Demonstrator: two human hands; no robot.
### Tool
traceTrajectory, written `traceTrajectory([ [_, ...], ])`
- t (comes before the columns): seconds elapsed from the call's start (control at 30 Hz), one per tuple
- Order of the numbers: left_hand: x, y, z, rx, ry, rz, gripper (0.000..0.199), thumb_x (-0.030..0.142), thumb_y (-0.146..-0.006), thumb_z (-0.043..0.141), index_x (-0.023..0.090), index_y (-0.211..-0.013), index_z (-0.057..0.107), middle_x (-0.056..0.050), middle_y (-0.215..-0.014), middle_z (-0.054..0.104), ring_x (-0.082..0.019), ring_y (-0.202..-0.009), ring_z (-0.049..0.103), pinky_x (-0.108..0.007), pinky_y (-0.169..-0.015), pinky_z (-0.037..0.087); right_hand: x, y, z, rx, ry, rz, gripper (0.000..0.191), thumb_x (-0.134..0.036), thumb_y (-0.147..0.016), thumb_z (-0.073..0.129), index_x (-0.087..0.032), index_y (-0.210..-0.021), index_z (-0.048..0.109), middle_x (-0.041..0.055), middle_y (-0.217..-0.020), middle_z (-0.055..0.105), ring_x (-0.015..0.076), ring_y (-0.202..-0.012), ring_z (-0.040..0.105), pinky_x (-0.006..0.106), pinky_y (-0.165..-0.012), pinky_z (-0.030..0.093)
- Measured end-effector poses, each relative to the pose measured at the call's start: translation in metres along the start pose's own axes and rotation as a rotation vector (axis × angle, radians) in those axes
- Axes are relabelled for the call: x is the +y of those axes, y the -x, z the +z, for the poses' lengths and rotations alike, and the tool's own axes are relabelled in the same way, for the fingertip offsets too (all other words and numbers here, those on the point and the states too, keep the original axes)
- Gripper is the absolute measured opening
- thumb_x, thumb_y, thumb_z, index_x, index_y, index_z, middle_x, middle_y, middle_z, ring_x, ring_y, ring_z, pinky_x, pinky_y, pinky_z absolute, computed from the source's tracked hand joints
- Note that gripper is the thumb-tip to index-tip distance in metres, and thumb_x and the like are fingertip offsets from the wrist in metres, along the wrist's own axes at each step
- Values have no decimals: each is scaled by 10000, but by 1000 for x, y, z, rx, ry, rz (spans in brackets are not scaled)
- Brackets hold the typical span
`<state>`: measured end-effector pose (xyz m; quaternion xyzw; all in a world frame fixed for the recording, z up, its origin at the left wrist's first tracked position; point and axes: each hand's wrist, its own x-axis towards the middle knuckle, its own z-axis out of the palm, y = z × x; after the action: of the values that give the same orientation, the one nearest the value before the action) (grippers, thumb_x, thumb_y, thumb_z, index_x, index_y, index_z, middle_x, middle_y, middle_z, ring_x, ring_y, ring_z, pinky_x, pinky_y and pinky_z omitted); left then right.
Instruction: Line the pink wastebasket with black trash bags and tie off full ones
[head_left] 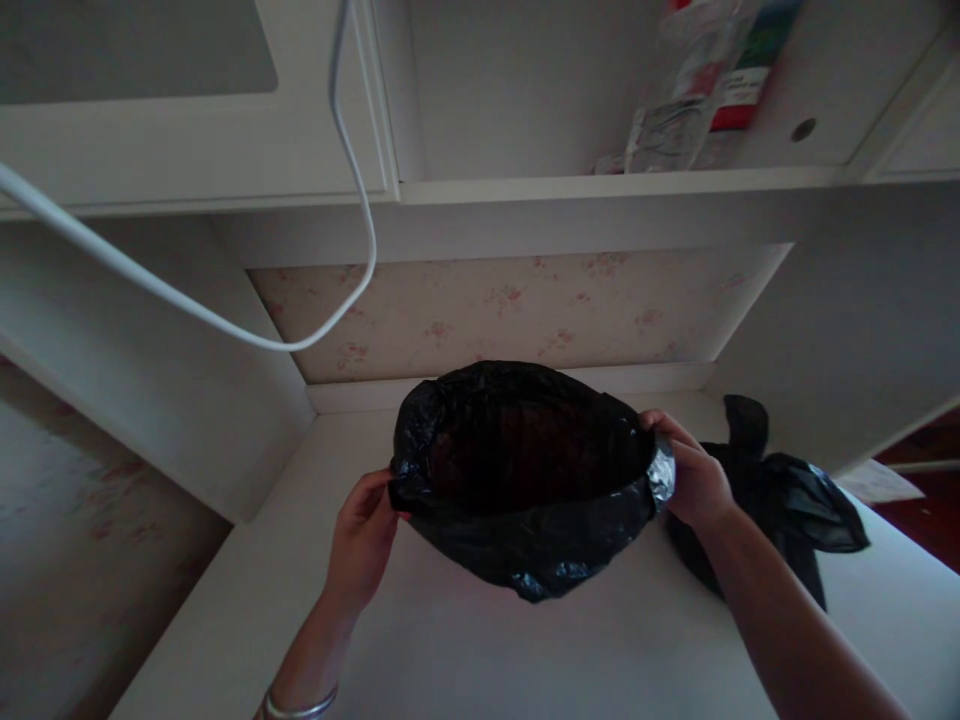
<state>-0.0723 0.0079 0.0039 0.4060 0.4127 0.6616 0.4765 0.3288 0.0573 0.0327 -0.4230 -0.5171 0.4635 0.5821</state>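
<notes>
A black plastic bag (540,545) hangs wide open over the white surface, its rim folded outward around a dark reddish interior. My left hand (364,535) pinches the rim at its left end; a silver bracelet circles that wrist. At the opposite end my right hand (694,475) grips the rim, with fingers on the outside of the folded edge. Whether a bin sits within the bag is hard to tell in the dark.
Behind my right forearm lies a second black bag, knotted (787,510), on the white surface (465,660). A white cable (225,322) hangs at the upper left. Overhead, an open cabinet shelf (525,190) holds clear plastic packages (679,110). Flowered wallpaper (480,315) lines the back.
</notes>
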Motion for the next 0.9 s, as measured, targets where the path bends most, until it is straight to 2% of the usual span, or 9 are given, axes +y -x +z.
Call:
traceTrajectory([
  [0.2, 1, -11, 0, -86, 189, -64, 309, 445, -670, 943, 248, -819, 758, 34, -646, 666, -117, -552, 597, -235, -541, 516, -11, -8, 10, -44, -91, 85, 306, -492, -711, 749, -293, -910, 630, -11, -673, 640, 215, -535, 600, 359, -539, 466],
  [0.3, 3, -17, 1, -141, 213, -77, 312, 432, -651, 961, 252, -817, 768, 42, -652, 666, -105, -499, 576, -219, -475, 491, -17, -13, 18, -70, -109, 113, 349, -483, -680, 768, -299, -920, 593, -35, -662, 611, 183, -497, 547, 328, -508, 419],
  [0.43, 4, -26, 3, -181, 220, -78, 279, 406, -659, 959, 256, -801, 772, 31, -758, 699, -107, -518, 596, -217, -453, 477, -25, -19, 27, -130, -85, 136, 344, -416, -671, 792, -289, -876, 547, -73, -585, 506, 132, -429, 419, 287, -467, 333],
  [0.6, 4, -38, 8, -184, 221, -54, 404, 390, -677, 946, 344, -1046, 787, 6, -1015, 739, -130, -707, 652, -229, -580, 533, -28, -36, 30, -215, 27, 94, 367, -456, -675, 827, -266, -846, 564, -59, -638, 532, 132, -485, 448, 276, -487, 354],
  [0.67, 5, -42, 10, -190, 203, -48, 476, 327, -667, 957, 350, -1107, 779, -16, -1178, 724, -150, -848, 670, -229, -666, 551, -31, -45, 30, -234, 84, 48, 339, -429, -673, 856, -251, -821, 609, -34, -722, 582, 161, -612, 540, 294, -574, 434],
  [0.73, 5, -44, 12, -187, 163, -36, 519, 306, -648, 968, 338, -1129, 777, -39, -1356, 662, -187, -993, 663, -221, -697, 551, -36, -52, 32, -267, 191, -55, 290, -376, -659, 889, -232, -764, 660, 16, -910, 656, 224, -899, 627, 344, -806, 503],
  [0.8, 6, -45, 14, -173, 108, -22, 506, 349, -659, 960, 319, -1129, 776, -48, -1493, 572, -205, -1032, 654, -216, -664, 548, -44, -58, 35, -327, 390, -219, 241, -364, -684, 881, -224, -723, 690, 59, -1132, 672, 295, -1190, 580, 413, -1052, 428],
  [0.83, 6, -45, 16, -165, 85, -14, 478, 381, -675, 947, 310, -1116, 778, -47, -1539, 530, -201, -1011, 657, -219, -646, 547, -48, -60, 38, -366, 502, -299, 223, -380, -718, 857, -226, -722, 696, 71, -1200, 663, 316, -1257, 553, 440, -1106, 387],
  [0.9, 6, -45, 19, -148, 64, 5, 403, 415, -707, 922, 293, -1066, 784, -34, -1591, 471, -175, -960, 660, -223, -634, 550, -56, -63, 45, -427, 676, -398, 209, -419, -788, 795, -235, -757, 701, 79, -1205, 663, 319, -1221, 580, 465, -1093, 397],
])
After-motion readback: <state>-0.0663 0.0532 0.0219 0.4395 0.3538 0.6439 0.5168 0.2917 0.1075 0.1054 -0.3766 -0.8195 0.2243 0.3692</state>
